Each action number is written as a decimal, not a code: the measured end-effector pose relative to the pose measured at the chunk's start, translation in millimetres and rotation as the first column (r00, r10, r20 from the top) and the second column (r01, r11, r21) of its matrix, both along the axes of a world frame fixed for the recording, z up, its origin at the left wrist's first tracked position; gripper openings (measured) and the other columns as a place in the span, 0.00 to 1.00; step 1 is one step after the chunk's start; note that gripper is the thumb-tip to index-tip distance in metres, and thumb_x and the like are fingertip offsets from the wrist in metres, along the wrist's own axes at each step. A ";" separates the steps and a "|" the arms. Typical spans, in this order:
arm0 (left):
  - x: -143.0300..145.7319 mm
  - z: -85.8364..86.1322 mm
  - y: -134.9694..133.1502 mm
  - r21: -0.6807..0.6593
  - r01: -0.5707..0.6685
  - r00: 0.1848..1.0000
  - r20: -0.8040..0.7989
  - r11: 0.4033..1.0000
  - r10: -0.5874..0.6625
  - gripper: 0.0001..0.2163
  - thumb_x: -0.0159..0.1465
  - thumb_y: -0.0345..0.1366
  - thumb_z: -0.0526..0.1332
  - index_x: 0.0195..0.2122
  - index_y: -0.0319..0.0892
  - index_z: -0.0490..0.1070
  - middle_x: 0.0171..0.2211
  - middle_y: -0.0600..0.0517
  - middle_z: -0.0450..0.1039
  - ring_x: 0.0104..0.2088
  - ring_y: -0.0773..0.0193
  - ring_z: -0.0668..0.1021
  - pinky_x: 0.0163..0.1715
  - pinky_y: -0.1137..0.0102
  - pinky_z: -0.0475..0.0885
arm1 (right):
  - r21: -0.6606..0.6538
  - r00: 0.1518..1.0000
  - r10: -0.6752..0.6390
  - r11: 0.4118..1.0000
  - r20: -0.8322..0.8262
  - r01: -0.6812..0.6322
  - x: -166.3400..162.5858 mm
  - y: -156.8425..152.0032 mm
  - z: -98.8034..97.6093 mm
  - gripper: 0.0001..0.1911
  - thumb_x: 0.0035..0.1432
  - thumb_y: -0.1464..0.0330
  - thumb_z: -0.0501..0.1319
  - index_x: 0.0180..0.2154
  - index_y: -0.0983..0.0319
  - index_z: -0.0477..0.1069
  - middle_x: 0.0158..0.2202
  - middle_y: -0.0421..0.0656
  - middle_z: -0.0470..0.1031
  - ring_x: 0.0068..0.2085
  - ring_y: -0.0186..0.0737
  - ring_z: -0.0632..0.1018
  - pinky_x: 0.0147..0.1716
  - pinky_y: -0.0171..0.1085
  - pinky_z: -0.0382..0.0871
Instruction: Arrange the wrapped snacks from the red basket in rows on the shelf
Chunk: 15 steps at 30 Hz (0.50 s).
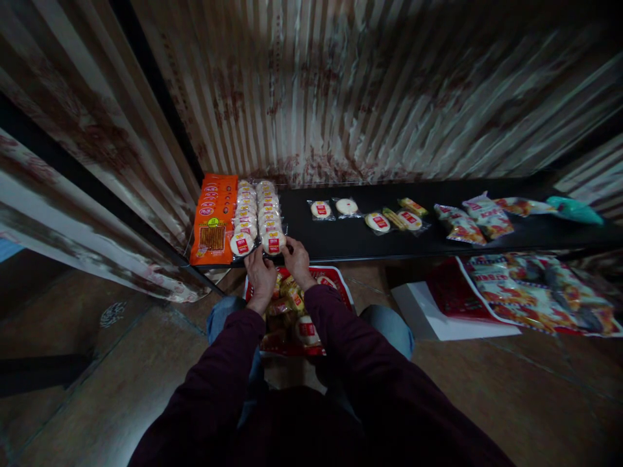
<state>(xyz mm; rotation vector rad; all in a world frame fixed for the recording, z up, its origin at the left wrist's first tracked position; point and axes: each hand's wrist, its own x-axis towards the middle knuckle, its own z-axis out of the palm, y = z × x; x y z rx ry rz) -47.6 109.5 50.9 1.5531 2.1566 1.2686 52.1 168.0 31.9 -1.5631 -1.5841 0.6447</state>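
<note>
Two rows of round white rice crackers in clear wrappers with red labels lie on the black shelf (335, 243), overlapping from back to front. At the front of the right-hand row is a rice cracker packet (273, 242). My left hand (261, 275) pinches its lower left edge, close to the front packet (242, 243) of the other row. My right hand (298, 263) grips its right edge with bent fingers. Below my forearms, a red tray (346, 288) with a white rim holds yellow-wrapped snacks (294, 298) and more rice crackers, partly hidden by my sleeves.
An orange snack bag (213, 217) lies at the shelf's left end. Loose rice crackers (321, 209), stick snacks (394, 218), puffy bags (488, 216) and a green packet (574, 210) lie rightward. On the floor at right is a large snack bag (530, 292). A patterned curtain (321, 91) hangs behind.
</note>
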 end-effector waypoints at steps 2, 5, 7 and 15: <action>-0.5 0.6 -0.2 -0.001 0.007 0.999 -0.046 1.000 -0.007 0.21 0.56 0.24 0.53 0.51 0.36 0.69 0.50 0.40 0.73 0.52 0.52 0.71 0.55 0.57 0.65 | 0.002 1.000 0.007 1.000 0.019 -0.007 -1.1 1.1 0.1 0.16 0.57 0.69 0.57 0.46 0.61 0.74 0.41 0.46 0.76 0.40 0.41 0.74 0.44 0.39 0.69; -1.0 -0.6 0.3 -0.007 0.024 0.995 -0.094 1.000 -0.025 0.22 0.56 0.24 0.52 0.53 0.35 0.68 0.49 0.40 0.73 0.52 0.51 0.70 0.55 0.56 0.65 | -0.004 0.998 0.008 1.000 0.054 -0.007 -2.6 2.4 -0.8 0.16 0.57 0.70 0.57 0.47 0.62 0.73 0.42 0.47 0.75 0.41 0.42 0.74 0.45 0.40 0.68; -1.4 -1.8 0.8 -0.015 0.038 0.992 -0.122 0.999 -0.039 0.22 0.56 0.24 0.52 0.53 0.35 0.68 0.49 0.39 0.72 0.53 0.51 0.70 0.55 0.56 0.65 | -0.003 0.997 0.007 1.000 0.079 -0.007 -3.3 3.4 -1.6 0.17 0.57 0.70 0.57 0.48 0.62 0.73 0.42 0.47 0.75 0.42 0.42 0.74 0.45 0.40 0.68; -4.4 -10.3 2.6 -0.019 0.077 0.978 -0.192 0.997 -0.079 0.23 0.57 0.23 0.52 0.55 0.35 0.66 0.51 0.39 0.70 0.54 0.51 0.68 0.56 0.55 0.64 | -0.027 0.990 -0.014 0.999 0.141 0.018 -5.6 7.6 -2.0 0.17 0.57 0.68 0.57 0.49 0.60 0.72 0.42 0.47 0.73 0.41 0.42 0.73 0.45 0.40 0.68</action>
